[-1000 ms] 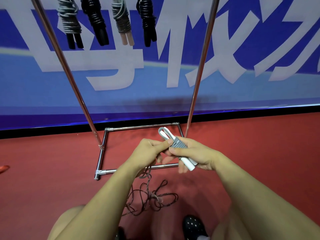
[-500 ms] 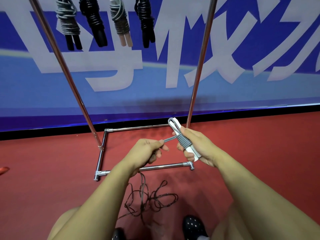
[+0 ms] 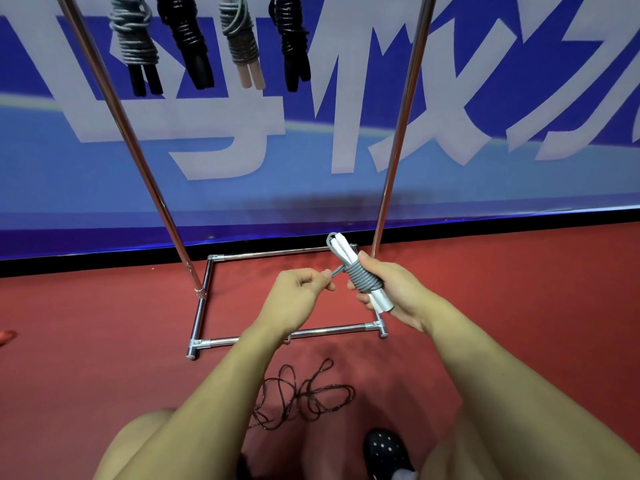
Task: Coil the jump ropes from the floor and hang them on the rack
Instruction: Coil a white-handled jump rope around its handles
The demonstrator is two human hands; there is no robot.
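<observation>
Left of the grip, low on the red matte floor point(image 3: 86, 358): chrome tubular rack point(image 3: 199, 317), its polished round base bars joined in a rectangle, two shiny uprights slanting up and out of view. Hung high above the hands, four coiled bundles side by side: grey cord wound over black handles point(image 3: 135, 46), glossy black coil on black handles point(image 3: 190, 39), grey cord round pale pink handles point(image 3: 242, 43), another black bundle point(image 3: 291, 39). Behind them, a smooth blue banner with large white characters point(image 3: 346, 116).

Between the hands, raised just in front of the rack base: grey jump rope with white handles point(image 3: 360, 275), tilted, its smooth rubbery cord wrapped in tight neat rings round the two straight white plastic handles, a small loop poking out at the upper end. Left hand point(image 3: 298, 292) curled into a fist, thumb and forefinger pinching the short free tail of grey cord, drawn taut toward the bundle. Right hand point(image 3: 394, 289) wrapped round the coil from the right, fingers closed over the wound section, white handle ends showing below the palm.

Below the grip, loose on the floor near the knees: thin dark brown jump rope point(image 3: 304, 393), wiry, tangled in irregular open loops. Further right and lower, a black perforated clog point(image 3: 384, 452) with pale dots.
</observation>
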